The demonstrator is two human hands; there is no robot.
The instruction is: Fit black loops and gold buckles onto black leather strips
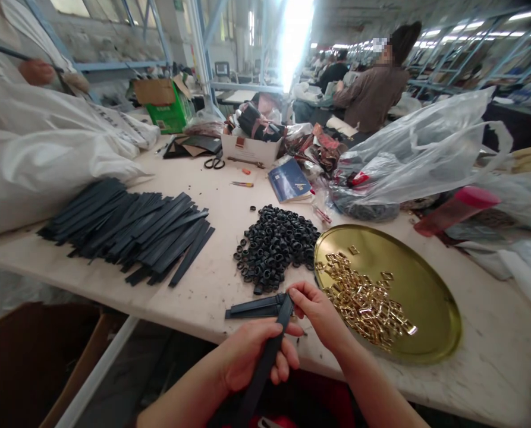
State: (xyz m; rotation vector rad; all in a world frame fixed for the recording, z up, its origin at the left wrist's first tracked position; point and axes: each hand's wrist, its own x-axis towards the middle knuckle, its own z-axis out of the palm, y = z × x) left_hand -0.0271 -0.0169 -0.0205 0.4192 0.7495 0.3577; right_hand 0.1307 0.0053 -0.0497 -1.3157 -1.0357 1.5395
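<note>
My left hand (254, 353) is wrapped round a long black strap (265, 362) that runs from my lap up past the table edge. My right hand (319, 312) pinches the strap's upper end just above the left hand. A couple of finished black straps (251, 307) lie flat on the table right behind that end. A heap of black loops (276, 246) sits behind them. At the right stands a round gold tray (426, 297) holding several small gold buckles (363, 300), close to my right wrist.
A pile of black straps (131, 229) covers the table's left. Scissors (214, 161), a blue booklet (289, 180), a white box (250, 148), clear plastic bags (417, 154) and a pink bottle (456, 208) lie beyond. A person's hand (35, 71) is at far left; a seated person (372, 89) is behind.
</note>
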